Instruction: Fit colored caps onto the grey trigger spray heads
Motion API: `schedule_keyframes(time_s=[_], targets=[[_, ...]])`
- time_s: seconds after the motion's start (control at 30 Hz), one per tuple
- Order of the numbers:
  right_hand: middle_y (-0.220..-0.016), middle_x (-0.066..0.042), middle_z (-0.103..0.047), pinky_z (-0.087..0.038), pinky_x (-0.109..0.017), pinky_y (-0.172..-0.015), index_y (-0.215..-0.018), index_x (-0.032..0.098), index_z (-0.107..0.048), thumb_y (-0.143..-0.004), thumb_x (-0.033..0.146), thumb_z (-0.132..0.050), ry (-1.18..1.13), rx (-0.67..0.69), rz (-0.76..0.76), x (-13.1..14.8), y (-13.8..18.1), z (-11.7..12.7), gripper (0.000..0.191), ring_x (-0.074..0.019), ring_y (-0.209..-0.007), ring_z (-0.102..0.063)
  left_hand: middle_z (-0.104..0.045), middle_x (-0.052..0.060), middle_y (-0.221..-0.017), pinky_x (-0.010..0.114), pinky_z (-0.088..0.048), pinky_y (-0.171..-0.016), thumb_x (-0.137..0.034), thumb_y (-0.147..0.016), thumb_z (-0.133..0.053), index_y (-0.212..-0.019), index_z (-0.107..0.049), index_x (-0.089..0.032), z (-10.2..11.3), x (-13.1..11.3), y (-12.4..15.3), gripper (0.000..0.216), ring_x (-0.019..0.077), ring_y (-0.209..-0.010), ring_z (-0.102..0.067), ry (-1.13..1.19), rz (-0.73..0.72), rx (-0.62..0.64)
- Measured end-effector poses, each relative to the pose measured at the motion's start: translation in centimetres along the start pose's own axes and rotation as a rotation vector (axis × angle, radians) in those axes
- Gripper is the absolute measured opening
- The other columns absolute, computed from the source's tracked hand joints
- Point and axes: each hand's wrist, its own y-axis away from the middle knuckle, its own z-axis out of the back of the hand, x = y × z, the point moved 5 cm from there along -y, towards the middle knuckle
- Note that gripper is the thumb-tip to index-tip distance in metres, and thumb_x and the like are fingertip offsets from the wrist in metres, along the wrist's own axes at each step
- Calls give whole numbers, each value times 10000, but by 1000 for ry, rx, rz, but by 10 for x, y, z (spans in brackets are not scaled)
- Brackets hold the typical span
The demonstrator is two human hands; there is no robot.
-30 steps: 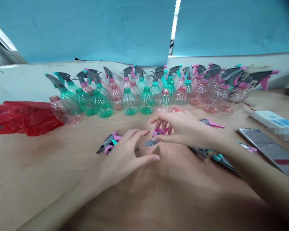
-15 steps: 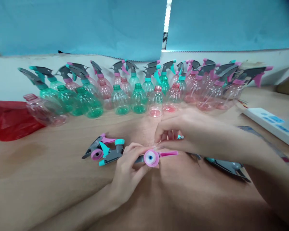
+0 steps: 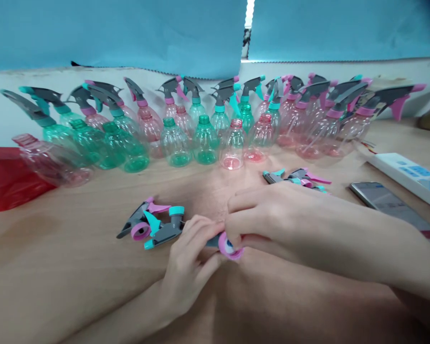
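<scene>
Red bag (image 3: 7, 177) sits far left on the table (image 3: 57, 267). A row of bottles (image 3: 204, 143) runs along the back, some capped, some open. Two loose trigger heads (image 3: 148, 224) lie just left of the left hand (image 3: 188, 267). Its grip is closed round the grey body of the spray head (image 3: 229, 246), low over table centre. The right hand (image 3: 272, 220) has its grip pinched on the pink collar. Likely a fitting step at the collar; next calls for a steady hold and fine fingertip work. Spare heads (image 3: 297, 177) and a phone (image 3: 383, 198) are to the right.
</scene>
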Motion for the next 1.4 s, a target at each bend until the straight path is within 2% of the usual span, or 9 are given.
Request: schedule_keyframes(time_s=[0.1, 0.2, 0.37, 0.57, 0.67, 0.87, 1.03, 1.2, 1.4], targets=[[-805, 30, -564, -359, -259, -669, -822, 199, -530, -689, -122, -469, 18, 43, -38, 2, 0, -2, 353, -127, -733, -504, -614, 4, -941, 267, -452, -737, -96, -824, -605, -1017, -578, -224, -1, 7, 5, 233, 154, -834, -570, 117, 90, 7], [-772, 42, -551, -327, -246, -614, -764, 197, -513, -713, -107, -479, -1, 19, -48, -1, 0, -2, 310, -106, -684, -475, -611, -14, -937, 250, -451, -721, -127, -846, -598, -1087, -568, -264, -3, 14, 9, 278, 131, -777, -573, 203, 172, -4], [-640, 76, -485, -209, -243, -498, -721, 198, -454, -827, 79, -511, -88, -168, -80, -18, -7, -3, 169, -73, -561, -392, -587, -42, -833, 218, -430, -609, -218, -852, -617, -1040, -584, -298, -3, 25, 10, 207, 119, -713, -547, 304, 363, -92], [-612, 99, -535, -197, -228, -506, -730, 202, -417, -765, 186, -607, -296, -220, -228, -36, -18, -13, 194, -46, -526, -451, -584, -43, -795, 229, -422, -605, -302, -827, -651, -1001, -595, -284, -3, 31, 11, 184, 128, -717, -539, 308, 470, -141], [-637, 92, -559, -195, -226, -506, -741, 207, -413, -764, 198, -606, -326, -239, -230, -36, -19, -13, 195, -53, -549, -480, -589, -42, -808, 242, -430, -612, -319, -823, -652, -1017, -587, -286, -2, 34, 11, 208, 129, -694, -538, 311, 479, -155], [-604, 97, -517, -165, -235, -480, -734, 217, -377, -770, 149, -555, -218, -224, -175, -32, -16, -8, 194, -56, -511, -420, -603, -44, -870, 245, -439, -645, -275, -835, -634, -1040, -592, -302, 0, 33, 9, 211, 130, -725, -546, 250, 402, -149], [-642, 74, -505, -193, -238, -486, -725, 210, -367, -767, 136, -538, -153, -229, -140, -29, -15, -5, 191, -63, -553, -411, -618, -24, -852, 265, -463, -672, -292, -829, -643, -1007, -608, -262, 3, 29, 6, 184, 153, -762, -575, 218, 430, -146], [-673, 58, -528, -222, -223, -480, -722, 205, -383, -782, 170, -548, -169, -179, -145, -37, -17, -6, 180, -72, -586, -451, -627, -23, -858, 270, -464, -721, -247, -811, -668, -1021, -625, -272, 1, 23, 3, 216, 154, -792, -579, 196, 332, -120], [-723, 40, -558, -310, -189, -501, -744, 191, -468, -798, 224, -576, -211, -174, -111, -40, -12, 3, 125, -73, -612, -494, -641, -39, -809, 236, -459, -585, -243, -810, -667, -1050, -625, -284, -1, 27, 5, 247, 123, -653, -582, 238, 400, -104]])
